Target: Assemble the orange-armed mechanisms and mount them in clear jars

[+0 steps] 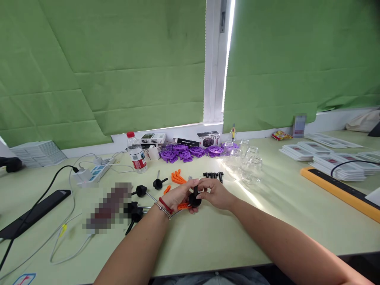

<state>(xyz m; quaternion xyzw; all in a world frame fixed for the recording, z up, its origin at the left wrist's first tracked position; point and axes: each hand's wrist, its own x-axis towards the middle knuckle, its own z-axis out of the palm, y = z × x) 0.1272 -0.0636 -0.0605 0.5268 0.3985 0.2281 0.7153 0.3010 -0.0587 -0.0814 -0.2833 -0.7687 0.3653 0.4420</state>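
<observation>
In front of me, above the table, my left hand (178, 196) is closed round a round black plastic part (194, 202). An orange plastic piece (184, 206) shows beside that part, against the left palm. My right hand (216, 193) pinches the part's upright black stem from the right side. Just beyond the hands lie several orange plastic pieces (178, 177) and a row of short black pieces (213, 175). Left of my left wrist are black parts with metal rods, among them a cup-shaped one (141, 190) and a smaller one (158, 183).
Purple plastic parts (181, 152) are piled at the back, near small boxes (209, 140). A red-capped bottle (137, 154) stands left of them. Glass jars (251, 171) stand right of centre. Cables and a power strip (101, 171) lie at left, stacked cards (338, 166) at right.
</observation>
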